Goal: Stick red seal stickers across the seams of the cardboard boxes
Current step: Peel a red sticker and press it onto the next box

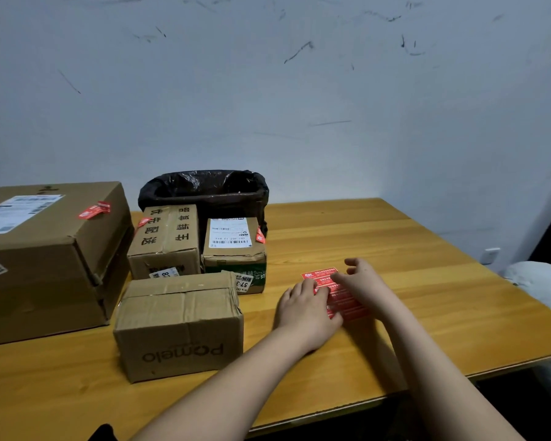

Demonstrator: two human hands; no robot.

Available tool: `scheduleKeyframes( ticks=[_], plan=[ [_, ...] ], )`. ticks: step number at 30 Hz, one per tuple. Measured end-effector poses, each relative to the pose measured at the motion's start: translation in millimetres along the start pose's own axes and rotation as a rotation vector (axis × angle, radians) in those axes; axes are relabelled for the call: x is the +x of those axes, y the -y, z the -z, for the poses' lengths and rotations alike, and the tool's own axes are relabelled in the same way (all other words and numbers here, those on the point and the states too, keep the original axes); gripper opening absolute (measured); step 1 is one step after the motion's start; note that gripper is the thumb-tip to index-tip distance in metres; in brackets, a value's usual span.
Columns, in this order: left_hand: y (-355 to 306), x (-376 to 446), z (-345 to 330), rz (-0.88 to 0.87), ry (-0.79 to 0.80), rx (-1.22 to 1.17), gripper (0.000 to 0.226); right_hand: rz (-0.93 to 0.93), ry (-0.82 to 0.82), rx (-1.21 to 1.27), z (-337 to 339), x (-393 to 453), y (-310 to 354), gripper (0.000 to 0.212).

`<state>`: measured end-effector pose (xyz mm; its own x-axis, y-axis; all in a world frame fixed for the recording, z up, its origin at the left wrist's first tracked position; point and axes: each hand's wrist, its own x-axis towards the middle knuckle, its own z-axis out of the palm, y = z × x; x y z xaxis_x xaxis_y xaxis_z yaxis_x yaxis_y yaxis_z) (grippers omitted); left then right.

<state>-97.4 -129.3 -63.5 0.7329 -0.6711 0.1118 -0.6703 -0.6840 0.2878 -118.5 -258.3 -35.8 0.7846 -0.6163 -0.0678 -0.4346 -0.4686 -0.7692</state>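
Both hands on the red sticker sheet (337, 294), which lies flat on the wooden table (395, 249). Left hand (306, 308) rests on the sheet's near-left part, fingers fairly straight and spread, pressing it down. Right hand (365, 281) sits over the sheet's right side, fingers loosely curled; its fingertips meet the sheet near the top edge (whether it is pinching a sticker I cannot tell).

Left of the left hand, just beside it: a small cardboard box printed "Pomelo" (180, 326), taped across the top, no red seal visible on it. Beyond that box, further from the hands: a tall box with black characters (166, 241) carrying a red seal (143, 222) at its left top edge, and next to it a box with a white shipping label (234, 246), red seal (260, 235) on its right edge. Far left: a large box (45, 259) with a red seal (94, 210) on top. Behind the boxes, a bin lined with a black bag (204, 189).
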Motion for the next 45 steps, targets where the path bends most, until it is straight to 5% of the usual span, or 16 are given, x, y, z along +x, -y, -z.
scheduleKeyframes(
  ticks=[13,21,31,37,41,45],
  plan=[
    [13.1,1.4,-5.5,-0.005,0.047,-0.004,0.059,-0.059,0.072,-0.087,-1.7,20.4,5.5,0.065],
    [17.4,0.6,-5.4,0.006,-0.002,-0.027,0.059,0.201,-0.002,-0.634,-5.4,17.8,-8.0,0.049],
    [15.5,-0.3,-8.6,0.024,-0.073,-0.007,0.058,0.415,-0.151,-0.69,-19.3,10.4,-13.9,0.043],
    [17.2,-2.6,-5.7,0.067,-0.149,-0.126,0.071,0.402,-0.15,-0.17,-19.8,9.6,-18.6,0.036],
    [22.7,2.4,-3.1,0.181,-0.212,-0.562,0.09,0.284,-0.074,0.34,-13.7,4.6,-13.3,0.029],
    [20.8,1.4,2.9,0.288,-0.278,-1.021,0.068,0.199,0.007,0.842,-16.5,0.1,-2.5,0.036]
  ],
)
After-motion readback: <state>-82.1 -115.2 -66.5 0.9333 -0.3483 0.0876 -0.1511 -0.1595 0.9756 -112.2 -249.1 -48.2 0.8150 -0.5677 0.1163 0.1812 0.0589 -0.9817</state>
